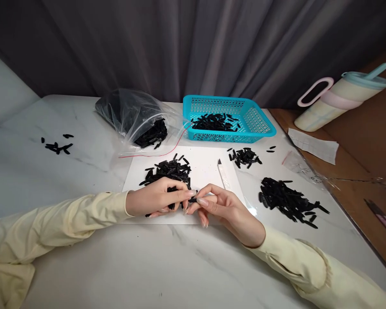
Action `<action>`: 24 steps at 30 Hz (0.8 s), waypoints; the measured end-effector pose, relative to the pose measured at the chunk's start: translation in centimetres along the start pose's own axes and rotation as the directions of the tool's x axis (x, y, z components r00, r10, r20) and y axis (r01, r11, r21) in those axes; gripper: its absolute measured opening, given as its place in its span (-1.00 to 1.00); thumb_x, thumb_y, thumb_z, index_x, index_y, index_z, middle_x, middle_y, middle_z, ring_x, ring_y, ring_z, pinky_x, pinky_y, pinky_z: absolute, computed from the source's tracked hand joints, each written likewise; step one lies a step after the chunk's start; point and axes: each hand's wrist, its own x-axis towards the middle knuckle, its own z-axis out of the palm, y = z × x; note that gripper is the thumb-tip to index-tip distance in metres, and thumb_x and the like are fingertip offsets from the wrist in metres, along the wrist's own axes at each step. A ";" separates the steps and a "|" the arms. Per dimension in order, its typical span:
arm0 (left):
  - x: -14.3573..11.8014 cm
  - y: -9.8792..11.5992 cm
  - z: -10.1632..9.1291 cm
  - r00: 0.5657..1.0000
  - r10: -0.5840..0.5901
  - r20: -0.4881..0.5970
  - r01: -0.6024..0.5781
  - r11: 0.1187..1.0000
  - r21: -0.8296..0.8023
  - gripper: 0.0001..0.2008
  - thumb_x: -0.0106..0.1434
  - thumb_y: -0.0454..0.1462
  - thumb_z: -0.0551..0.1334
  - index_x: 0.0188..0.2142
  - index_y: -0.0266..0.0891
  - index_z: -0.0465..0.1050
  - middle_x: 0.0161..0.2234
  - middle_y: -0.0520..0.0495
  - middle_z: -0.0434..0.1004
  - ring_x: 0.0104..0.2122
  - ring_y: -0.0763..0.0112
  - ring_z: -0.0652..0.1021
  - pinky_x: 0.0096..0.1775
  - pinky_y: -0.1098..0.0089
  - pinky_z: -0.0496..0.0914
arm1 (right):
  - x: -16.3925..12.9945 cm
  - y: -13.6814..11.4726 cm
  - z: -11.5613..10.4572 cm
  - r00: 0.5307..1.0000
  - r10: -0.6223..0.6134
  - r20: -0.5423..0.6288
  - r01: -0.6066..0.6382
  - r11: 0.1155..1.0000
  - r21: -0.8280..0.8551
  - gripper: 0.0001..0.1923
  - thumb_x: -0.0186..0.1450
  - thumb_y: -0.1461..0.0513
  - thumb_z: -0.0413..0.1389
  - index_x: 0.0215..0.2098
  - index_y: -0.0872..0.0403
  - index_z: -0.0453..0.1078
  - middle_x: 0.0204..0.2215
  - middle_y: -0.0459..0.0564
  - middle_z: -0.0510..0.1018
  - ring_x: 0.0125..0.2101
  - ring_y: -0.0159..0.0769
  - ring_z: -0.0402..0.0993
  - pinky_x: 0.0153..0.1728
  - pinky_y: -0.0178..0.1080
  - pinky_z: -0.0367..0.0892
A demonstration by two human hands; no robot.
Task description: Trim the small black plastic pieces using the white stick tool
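Observation:
Over the front of a white sheet point(206, 161), my two hands meet with fingertips nearly touching. Between them is a small black elongated piece point(193, 199), its near end pinched by the thumb and fingers of my right hand point(223, 204). My left hand point(162, 195) is also closed in a pinch at the piece's other end. Beneath and behind my left hand lies a pile of similar black pieces point(170, 169), partly hidden by it. A craft knife with a white wrapped handle point(224, 175) rests on the sheet behind my right hand.
Behind stand a clear plastic bag point(125, 116) of black pieces and a blue basket point(228, 136) with more. Other black piles lie right point(286, 199), far right point(246, 157) and left point(58, 148). A tumbler point(337, 101), paper point(313, 145) and pink-handled tool point(384, 219) are rightward.

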 end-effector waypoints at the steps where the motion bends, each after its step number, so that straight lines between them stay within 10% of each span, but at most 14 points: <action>1: 0.0 0.0 0.0 1.000 -0.008 0.016 0.008 1.000 -0.018 -0.61 0.18 0.00 0.14 -0.54 -0.29 0.28 -0.73 0.18 0.13 -0.83 0.72 0.11 -0.84 0.67 0.02 | 0.0 0.0 0.0 1.000 -0.001 0.000 0.001 1.000 0.000 -0.83 0.25 0.19 0.13 -0.37 0.10 0.22 -0.41 0.03 0.58 -0.58 -0.45 0.31 -0.45 -0.28 0.22; 11: 0.2 -0.1 -0.4 0.962 -0.103 0.254 0.160 0.964 -0.213 -0.66 0.27 -0.11 0.06 -0.49 -0.31 0.33 -0.79 0.19 0.05 -0.87 0.71 0.03 -0.81 0.63 -0.09 | 0.0 0.3 -0.1 1.000 -0.024 -0.014 0.024 0.999 -0.043 -0.79 0.27 0.17 0.11 -0.43 0.10 0.21 -0.46 0.00 0.57 -0.62 -0.47 0.30 -0.53 -0.32 0.22; 24: 0.3 -0.4 -0.3 0.965 -0.127 0.230 0.187 0.946 -0.265 -0.65 0.29 -0.10 0.04 -0.49 -0.31 0.33 -0.79 0.18 0.05 -0.87 0.73 0.05 -0.80 0.67 -0.05 | 0.0 0.6 -0.1 0.998 -0.043 -0.046 0.040 0.997 -0.066 -0.79 0.25 0.15 0.13 -0.43 0.11 0.26 -0.47 0.00 0.57 -0.63 -0.48 0.35 -0.64 -0.40 0.24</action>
